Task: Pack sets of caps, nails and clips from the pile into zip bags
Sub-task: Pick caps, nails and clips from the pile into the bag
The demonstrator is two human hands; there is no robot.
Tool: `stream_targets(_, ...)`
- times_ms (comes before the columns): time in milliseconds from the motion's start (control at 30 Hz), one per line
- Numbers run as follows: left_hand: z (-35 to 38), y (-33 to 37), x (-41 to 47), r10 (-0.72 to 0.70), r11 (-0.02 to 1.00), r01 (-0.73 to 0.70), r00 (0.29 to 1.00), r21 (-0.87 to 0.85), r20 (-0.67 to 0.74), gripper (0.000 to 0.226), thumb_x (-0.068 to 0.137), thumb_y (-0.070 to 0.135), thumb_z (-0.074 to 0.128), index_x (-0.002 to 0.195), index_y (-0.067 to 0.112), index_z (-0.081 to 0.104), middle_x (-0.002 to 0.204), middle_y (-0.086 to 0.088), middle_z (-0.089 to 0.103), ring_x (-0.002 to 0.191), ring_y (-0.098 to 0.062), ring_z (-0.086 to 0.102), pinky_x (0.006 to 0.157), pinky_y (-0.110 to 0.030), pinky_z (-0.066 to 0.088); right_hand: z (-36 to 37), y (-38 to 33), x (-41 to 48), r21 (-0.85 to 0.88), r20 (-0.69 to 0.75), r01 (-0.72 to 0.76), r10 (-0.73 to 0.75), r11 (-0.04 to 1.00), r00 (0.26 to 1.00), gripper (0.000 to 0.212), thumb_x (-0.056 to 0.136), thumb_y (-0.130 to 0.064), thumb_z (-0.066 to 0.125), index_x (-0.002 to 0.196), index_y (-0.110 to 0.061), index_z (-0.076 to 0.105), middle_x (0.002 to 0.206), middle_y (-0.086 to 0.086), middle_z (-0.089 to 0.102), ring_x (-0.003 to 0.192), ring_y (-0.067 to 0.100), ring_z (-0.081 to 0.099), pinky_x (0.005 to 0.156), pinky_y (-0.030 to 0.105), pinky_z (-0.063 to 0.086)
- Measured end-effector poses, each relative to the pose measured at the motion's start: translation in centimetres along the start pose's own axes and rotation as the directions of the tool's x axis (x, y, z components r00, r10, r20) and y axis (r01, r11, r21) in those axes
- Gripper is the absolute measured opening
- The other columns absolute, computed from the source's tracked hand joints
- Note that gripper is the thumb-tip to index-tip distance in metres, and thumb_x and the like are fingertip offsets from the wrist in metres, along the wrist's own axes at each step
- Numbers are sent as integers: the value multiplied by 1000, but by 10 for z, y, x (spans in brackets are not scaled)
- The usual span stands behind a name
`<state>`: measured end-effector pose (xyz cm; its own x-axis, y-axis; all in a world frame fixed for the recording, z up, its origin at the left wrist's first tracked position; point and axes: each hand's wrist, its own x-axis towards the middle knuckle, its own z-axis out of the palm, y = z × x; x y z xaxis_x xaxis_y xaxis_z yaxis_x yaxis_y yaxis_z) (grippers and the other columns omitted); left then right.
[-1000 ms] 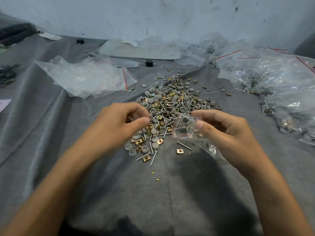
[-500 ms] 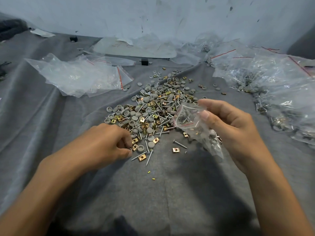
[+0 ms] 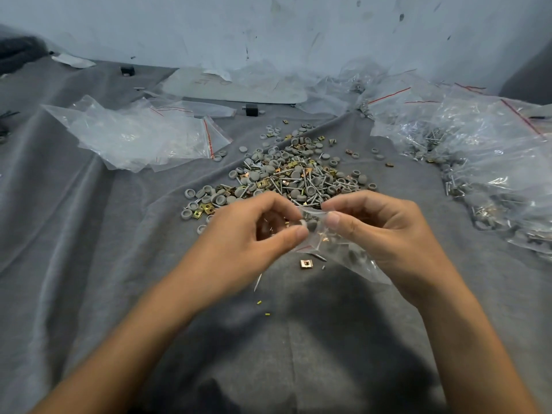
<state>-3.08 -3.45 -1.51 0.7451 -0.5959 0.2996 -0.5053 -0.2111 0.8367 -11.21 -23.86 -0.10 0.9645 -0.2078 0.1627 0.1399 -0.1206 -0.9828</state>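
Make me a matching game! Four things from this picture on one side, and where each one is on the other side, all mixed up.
Things:
1. small zip bag
2. pile of caps, nails and clips
3. empty bags
4. filled bags

Places:
A. far right on the cloth
B. held in the right hand
C. left on the cloth
D. middle, beyond the small zip bag

Pairs: 1-B, 2-D, 3-C, 4-A

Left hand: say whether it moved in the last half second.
Yes. The left hand moved right and farther away, closing on the lone clip and reaching the zip bag.
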Motion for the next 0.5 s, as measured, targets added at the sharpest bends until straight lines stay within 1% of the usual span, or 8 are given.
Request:
stream_targets(33, 4, 0, 0, 3, 1000, -3, 1000, 4, 17, 19, 87, 45, 74, 100, 31, 69, 70, 13, 60, 60, -8, 51, 57, -28, 40, 0, 0, 0, -3, 11, -8, 8, 1000, 1000, 23, 72, -28, 81, 93, -17, 80, 85, 6, 77, 78, 14, 70, 70, 24, 59)
stream_targets(100, 8, 0, -1, 10, 998, -11, 1000, 55, 21, 27, 88, 54, 68, 108, 36, 67, 75, 15, 60, 61, -3, 50, 59, -25, 39, 0, -1, 0, 106, 26, -47, 45, 993, 999, 22, 74, -23, 81, 93, -14, 80, 86, 9, 76, 79, 15, 72, 71, 30, 62)
stream_targets(133, 7, 0, -1, 18, 995, -19, 1000, 94, 12, 33, 86, 63, 65, 110, 40, 65, 82, 18, 59, 65, 0, 50, 61, -21, 39, 0, -1, 0, 153, 18, -50, 48, 987, 999, 20, 75, -19, 79, 93, -11, 80, 84, 8, 75, 77, 12, 72, 67, 27, 61)
stream_targets(233, 1, 2, -3, 31, 978, -52, 994, 204, 103, 44, 75, 78, 60, 110, 52, 63, 103, 31, 43, 95, 8, 48, 73, -12, 36, -2, -1, 2, 80, -54, 21, -16, 997, 998, 18, 78, -23, 76, 94, -14, 79, 81, 1, 72, 74, 7, 66, 66, 19, 55)
stream_targets(300, -3, 1, -5, 38, 942, -92, 985, 323, 169, 37, 77, 71, 63, 106, 49, 67, 113, 23, 41, 109, 0, 43, 87, -21, 38, -5, 1, 3, 38, -69, 55, -53, 998, 996, 20, 79, -26, 75, 97, -18, 76, 83, -1, 71, 77, 9, 63, 70, 19, 53)
stream_targets(367, -3, 1, -5, 51, 895, -119, 985, 429, 166, 24, 87, 53, 65, 106, 40, 71, 113, 13, 48, 108, -9, 47, 94, -33, 42, -7, 2, 4, 19, -63, 55, -54, 998, 997, 25, 79, -29, 73, 102, -18, 72, 86, -2, 70, 81, 12, 61, 73, 21, 52)
stream_targets(433, -1, 0, -4, 59, 894, -117, 988, 432, 146, 15, 93, 38, 66, 105, 31, 72, 106, 11, 58, 99, -9, 55, 90, -37, 47, -7, 3, 3, -21, -35, 41, -42, 999, 999, 30, 78, -31, 73, 105, -19, 70, 87, -4, 70, 83, 12, 61, 74, 21, 51)
stream_targets(500, 1, 1, -2, 75, 905, -116, 991, 410, 114, 12, 95, 34, 66, 103, 29, 71, 100, 12, 63, 90, -7, 59, 84, -37, 50, -9, 3, 3, -64, 29, 15, -13, 998, 1000, 36, 76, -35, 74, 109, -21, 72, 88, -5, 72, 83, 10, 63, 74, 20, 51)
